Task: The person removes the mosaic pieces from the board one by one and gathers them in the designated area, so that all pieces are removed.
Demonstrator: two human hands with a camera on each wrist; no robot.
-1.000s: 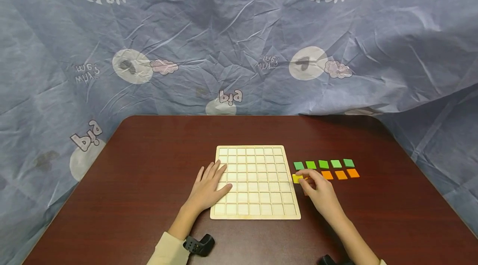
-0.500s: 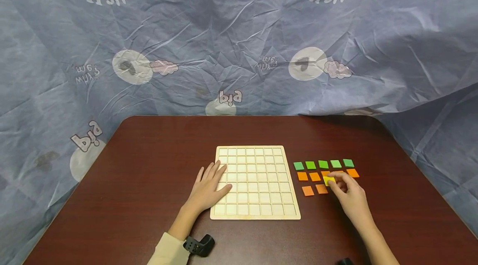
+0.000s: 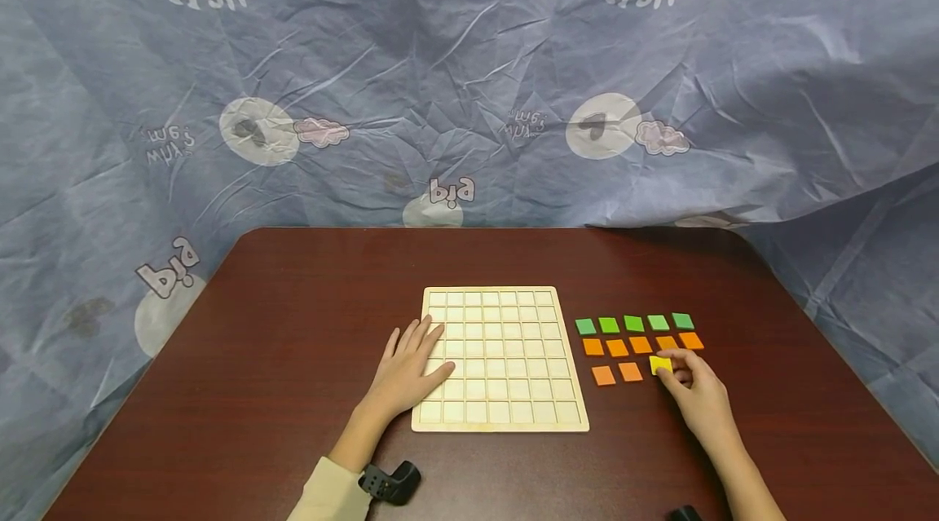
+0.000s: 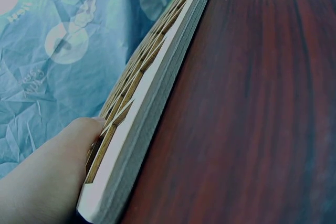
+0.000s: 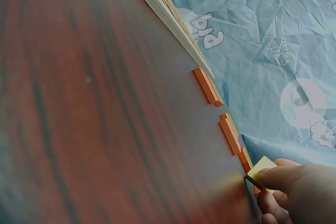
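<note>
My right hand (image 3: 697, 395) pinches a yellow square tile (image 3: 660, 365) between thumb and fingers. In the right wrist view the yellow tile (image 5: 262, 170) is tilted, close to the table. To its left lie two light orange tiles, the nearer one (image 3: 630, 372) just beside it. With fingers spread, my left hand (image 3: 406, 370) rests on the left edge of a pale wooden grid board (image 3: 499, 426). The left wrist view shows the thumb (image 4: 58, 161) over the rim of the board (image 4: 142, 114).
Behind the yellow tile runs a row of orange tiles (image 3: 617, 347), and behind that a row of green tiles (image 3: 634, 324). All lie flat on the dark wooden table (image 3: 330, 284), right of the board. A grey-blue printed cloth (image 3: 469, 81) hangs behind the table.
My right hand has carried the yellow tile rightward from beside the board, then slightly nearer me, beside the light orange tiles. The left hand has stayed on the board.
</note>
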